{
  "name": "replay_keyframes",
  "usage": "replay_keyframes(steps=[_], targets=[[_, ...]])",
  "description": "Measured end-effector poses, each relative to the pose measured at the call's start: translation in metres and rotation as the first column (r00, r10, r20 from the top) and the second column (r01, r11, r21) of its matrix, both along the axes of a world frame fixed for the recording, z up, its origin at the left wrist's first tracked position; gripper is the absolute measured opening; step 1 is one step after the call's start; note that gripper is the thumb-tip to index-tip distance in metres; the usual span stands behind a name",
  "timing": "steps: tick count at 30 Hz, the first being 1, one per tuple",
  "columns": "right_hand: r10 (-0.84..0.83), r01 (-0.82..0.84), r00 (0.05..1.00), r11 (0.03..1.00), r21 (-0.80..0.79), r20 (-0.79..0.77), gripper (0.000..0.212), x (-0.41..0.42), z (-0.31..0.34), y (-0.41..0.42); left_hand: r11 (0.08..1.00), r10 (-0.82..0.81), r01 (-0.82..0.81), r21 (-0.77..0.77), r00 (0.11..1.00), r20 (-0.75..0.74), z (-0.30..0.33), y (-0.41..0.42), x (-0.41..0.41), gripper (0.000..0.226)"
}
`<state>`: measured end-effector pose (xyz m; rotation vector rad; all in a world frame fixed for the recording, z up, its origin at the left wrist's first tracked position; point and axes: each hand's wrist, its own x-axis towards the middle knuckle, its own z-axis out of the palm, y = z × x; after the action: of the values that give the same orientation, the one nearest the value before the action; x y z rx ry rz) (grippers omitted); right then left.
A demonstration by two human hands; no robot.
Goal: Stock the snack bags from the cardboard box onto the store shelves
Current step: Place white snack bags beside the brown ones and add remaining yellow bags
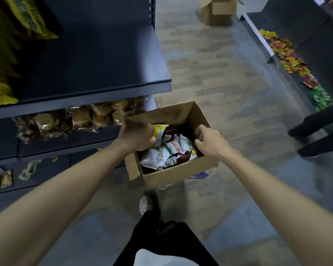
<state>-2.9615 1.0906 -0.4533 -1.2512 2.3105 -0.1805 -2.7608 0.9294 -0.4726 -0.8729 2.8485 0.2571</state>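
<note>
An open cardboard box [181,172] sits on the floor beside the dark shelves. Inside lie several white, yellow and brown snack bags [167,152]. My left hand [137,136] is at the box's left side, fingers closed on a yellow and white snack bag [160,132] that sticks up from the pile. My right hand [208,142] reaches into the box's right side with its fingers curled over the bags; I cannot tell whether it grips one. The shelf [96,60] above the box is bare on its right part, with yellow bags [6,54] at its left.
Lower shelves hold clear packs of brown baked goods [75,120] and small packets [2,179]. Another person's dark legs and shoes [315,135] stand at the right. A shelf across the aisle carries colourful packets [288,58]. A second cardboard box [217,10] stands far up the aisle.
</note>
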Motion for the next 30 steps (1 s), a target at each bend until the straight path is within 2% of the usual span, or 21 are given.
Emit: replay_keyframes(steps=[4, 9, 13, 16, 19, 21, 26, 30], targets=[[-0.048, 0.047, 0.999, 0.996, 0.072, 0.012, 0.035, -0.004, -0.018, -0.003, 0.993, 0.021, -0.015, 0.117, 0.999, -0.049, -0.019, -0.005, -0.007, 0.022], [-0.023, 0.017, 0.999, 0.993, 0.118, 0.045, 0.034, -0.014, -0.035, -0.018, 0.957, 0.129, -0.105, 0.269, 0.989, -0.075, -0.038, -0.002, -0.018, 0.026], [0.013, -0.040, 0.995, 0.960, 0.276, 0.098, 0.016, -0.019, -0.055, -0.027, 0.956, 0.185, -0.190, 0.225, 0.982, 0.044, -0.056, 0.005, -0.026, 0.022], [0.100, -0.148, 0.986, 0.883, 0.444, 0.131, 0.015, -0.021, -0.074, -0.033, 0.930, 0.251, -0.275, 0.242, 0.960, 0.127, -0.070, 0.001, -0.025, 0.024], [0.198, -0.271, 0.960, 0.831, 0.485, 0.198, 0.027, -0.021, -0.089, -0.039, 0.904, 0.308, -0.340, 0.260, 0.939, 0.157, -0.078, 0.000, -0.021, 0.022], [0.260, -0.346, 0.935, 0.823, 0.451, 0.242, 0.039, -0.021, -0.092, -0.043, 0.891, 0.352, -0.384, 0.241, 0.921, 0.167, -0.081, 0.002, -0.019, 0.021], [0.197, -0.347, 0.887, 0.881, 0.322, 0.417, 0.078, -0.027, -0.095, -0.057, 0.861, 0.431, -0.467, 0.201, 0.880, 0.197, -0.084, 0.006, -0.024, 0.021], [0.241, -0.407, 0.861, 0.854, 0.323, 0.448, 0.079, -0.029, -0.102, -0.066, 0.839, 0.461, -0.502, 0.211, 0.860, 0.219, -0.081, 0.012, -0.031, 0.023]])
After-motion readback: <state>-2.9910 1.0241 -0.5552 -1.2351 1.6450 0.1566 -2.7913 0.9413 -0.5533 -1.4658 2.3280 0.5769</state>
